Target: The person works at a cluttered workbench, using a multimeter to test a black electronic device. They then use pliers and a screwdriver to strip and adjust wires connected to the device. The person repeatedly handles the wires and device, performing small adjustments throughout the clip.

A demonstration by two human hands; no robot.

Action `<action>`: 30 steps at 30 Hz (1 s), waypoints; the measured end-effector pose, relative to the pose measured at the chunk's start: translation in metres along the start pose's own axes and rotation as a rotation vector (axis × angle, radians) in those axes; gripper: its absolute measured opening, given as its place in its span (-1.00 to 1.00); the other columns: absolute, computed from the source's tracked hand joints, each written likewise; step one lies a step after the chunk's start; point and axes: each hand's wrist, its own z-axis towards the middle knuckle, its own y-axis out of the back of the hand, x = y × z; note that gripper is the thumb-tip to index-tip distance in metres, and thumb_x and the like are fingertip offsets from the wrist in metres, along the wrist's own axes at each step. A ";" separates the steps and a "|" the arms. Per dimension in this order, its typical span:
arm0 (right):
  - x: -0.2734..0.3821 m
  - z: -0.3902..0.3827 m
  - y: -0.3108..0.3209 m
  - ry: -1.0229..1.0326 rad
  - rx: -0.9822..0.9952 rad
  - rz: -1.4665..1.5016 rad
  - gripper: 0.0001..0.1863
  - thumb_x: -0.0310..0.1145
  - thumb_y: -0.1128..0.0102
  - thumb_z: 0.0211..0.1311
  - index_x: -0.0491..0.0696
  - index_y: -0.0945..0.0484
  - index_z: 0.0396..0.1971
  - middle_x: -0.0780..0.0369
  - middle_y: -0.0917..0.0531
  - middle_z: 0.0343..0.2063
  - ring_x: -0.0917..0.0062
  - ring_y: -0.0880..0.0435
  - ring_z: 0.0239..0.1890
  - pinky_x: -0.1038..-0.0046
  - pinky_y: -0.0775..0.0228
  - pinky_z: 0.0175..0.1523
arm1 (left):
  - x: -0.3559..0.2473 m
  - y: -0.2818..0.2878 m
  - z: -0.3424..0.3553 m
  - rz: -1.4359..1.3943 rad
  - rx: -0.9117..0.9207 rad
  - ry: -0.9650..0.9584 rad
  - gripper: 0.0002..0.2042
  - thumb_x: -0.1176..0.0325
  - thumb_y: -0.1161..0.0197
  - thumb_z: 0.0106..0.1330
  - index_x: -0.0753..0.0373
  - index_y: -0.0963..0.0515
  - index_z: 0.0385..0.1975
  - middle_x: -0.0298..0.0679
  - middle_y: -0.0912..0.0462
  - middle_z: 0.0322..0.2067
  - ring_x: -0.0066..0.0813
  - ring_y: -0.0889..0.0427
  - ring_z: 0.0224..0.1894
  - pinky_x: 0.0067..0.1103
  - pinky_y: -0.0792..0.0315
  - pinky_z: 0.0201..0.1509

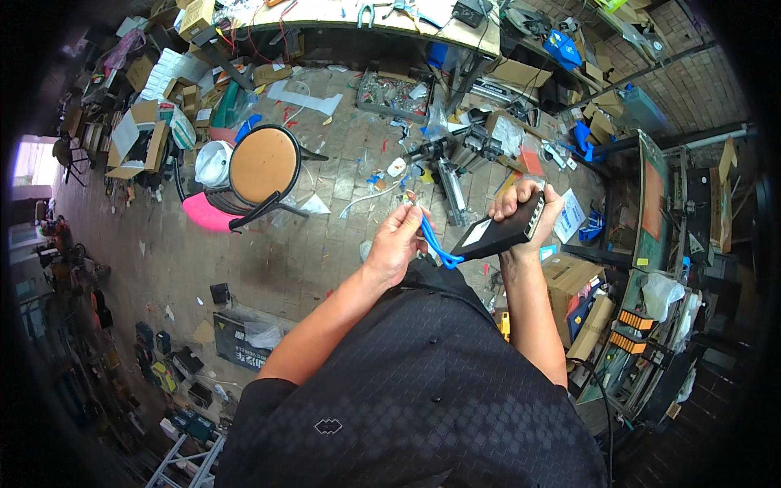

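Observation:
My right hand [525, 207] grips a flat black box [508, 228] from its far right side, thumb and fingers wrapped round the edge. The box is tilted; a white label [477, 237] lies on its face, and a row of small pale fittings runs along its right edge. My left hand [399, 240] pinches the upper end of a blue looped cable-like strip [437, 245]. The strip's lower bend meets the near left corner of the box; whether it is attached there I cannot tell. Small reddish bits show at my left fingertips, too small to name.
A workbench [325, 18] with pliers and red wires stands ahead. A round-seated chair [264, 164] is at the left, and metal stands [453, 191] rise beyond my hands. Cardboard boxes [569, 276] and a shelf rack [651, 276] line the right. Scraps litter the brick floor.

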 end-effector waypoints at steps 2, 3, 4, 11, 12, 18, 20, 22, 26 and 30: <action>-0.003 -0.004 0.000 -0.023 -0.108 -0.015 -0.44 0.20 0.22 0.50 0.04 -0.36 -0.51 0.21 -0.43 -0.72 0.38 -0.43 -0.68 0.29 -0.39 -0.41 | -0.006 -0.001 -0.002 -0.006 -0.049 -0.054 -0.76 0.08 -0.12 0.68 0.10 -0.57 -0.01 -0.35 -0.71 -0.21 -0.52 -0.67 -0.24 -0.51 -0.48 -0.20; -0.005 -0.004 0.001 -0.047 -0.140 -0.016 -0.43 0.22 0.21 0.50 0.05 -0.35 -0.51 0.22 -0.42 -0.73 0.38 -0.40 -0.71 0.29 -0.39 -0.43 | -0.006 -0.001 -0.003 -0.025 -0.027 -0.057 -0.77 0.10 -0.12 0.69 0.11 -0.57 -0.01 -0.34 -0.70 -0.21 -0.51 -0.67 -0.24 -0.51 -0.49 -0.19; -0.006 -0.003 0.000 -0.044 -0.135 -0.034 -0.43 0.23 0.20 0.51 0.05 -0.35 -0.51 0.22 -0.42 -0.73 0.38 -0.40 -0.71 0.30 -0.38 -0.45 | -0.007 0.001 -0.003 -0.050 -0.017 -0.050 -0.77 0.10 -0.12 0.69 0.11 -0.57 -0.01 -0.34 -0.70 -0.20 -0.51 -0.67 -0.24 -0.51 -0.50 -0.19; -0.018 -0.003 -0.005 0.155 -0.224 -0.146 -0.46 0.18 0.10 0.56 0.04 -0.36 -0.47 0.18 -0.49 -0.68 0.41 -0.45 -0.68 0.32 -0.40 -0.48 | -0.027 0.019 0.000 -0.159 -0.078 0.012 -0.77 0.09 -0.16 0.67 0.10 -0.58 -0.02 -0.33 -0.70 -0.18 -0.51 -0.66 -0.24 -0.50 -0.52 -0.16; -0.017 -0.004 -0.004 0.158 -0.237 -0.149 -0.46 0.18 0.10 0.57 0.04 -0.36 -0.47 0.18 -0.49 -0.68 0.41 -0.45 -0.68 0.33 -0.41 -0.48 | -0.029 0.020 0.000 -0.157 -0.083 0.013 -0.77 0.08 -0.16 0.66 0.10 -0.58 -0.02 -0.33 -0.70 -0.18 -0.51 -0.66 -0.24 -0.50 -0.52 -0.17; -0.007 -0.001 0.007 0.184 -0.281 -0.161 -0.44 0.22 0.10 0.57 0.05 -0.37 -0.48 0.22 -0.45 -0.66 0.40 -0.49 -0.60 0.29 -0.43 -0.40 | -0.030 0.011 -0.003 -0.144 -0.021 -0.009 -0.78 0.14 -0.18 0.66 0.14 -0.59 0.01 -0.33 -0.70 -0.16 -0.50 -0.67 -0.22 -0.49 -0.52 -0.14; -0.004 0.000 0.009 0.218 -0.289 -0.139 -0.44 0.22 0.10 0.57 0.04 -0.38 -0.47 0.23 -0.46 -0.66 0.42 -0.49 -0.59 0.31 -0.43 -0.40 | -0.030 0.013 -0.005 -0.127 0.001 -0.026 -0.78 0.17 -0.19 0.66 0.16 -0.59 0.05 -0.31 -0.71 -0.12 -0.50 -0.68 -0.19 -0.48 -0.54 -0.12; 0.001 0.000 0.007 0.244 -0.334 -0.170 -0.44 0.22 0.10 0.58 0.04 -0.39 -0.47 0.23 -0.46 -0.66 0.42 -0.49 -0.60 0.30 -0.43 -0.40 | -0.030 0.009 -0.006 -0.100 0.002 -0.046 -0.76 0.22 -0.21 0.64 0.18 -0.59 0.13 -0.29 -0.71 -0.07 -0.50 -0.67 -0.15 -0.48 -0.56 -0.08; 0.001 0.001 0.011 0.270 -0.292 -0.157 -0.45 0.19 0.13 0.60 0.04 -0.39 -0.47 0.22 -0.46 -0.66 0.41 -0.48 -0.61 0.30 -0.41 -0.39 | -0.031 0.010 -0.006 -0.040 0.038 -0.069 -0.69 0.30 -0.24 0.62 0.19 -0.56 0.27 -0.27 -0.70 0.02 -0.53 -0.65 -0.09 -0.48 -0.58 -0.02; -0.003 -0.001 0.011 0.282 -0.255 -0.166 -0.47 0.15 0.16 0.62 0.04 -0.37 -0.45 0.22 -0.46 -0.65 0.42 -0.48 -0.59 0.32 -0.42 -0.36 | -0.030 0.010 -0.004 -0.042 0.041 -0.098 -0.68 0.32 -0.24 0.62 0.20 -0.55 0.29 -0.27 -0.69 0.02 -0.53 -0.65 -0.09 -0.48 -0.58 0.01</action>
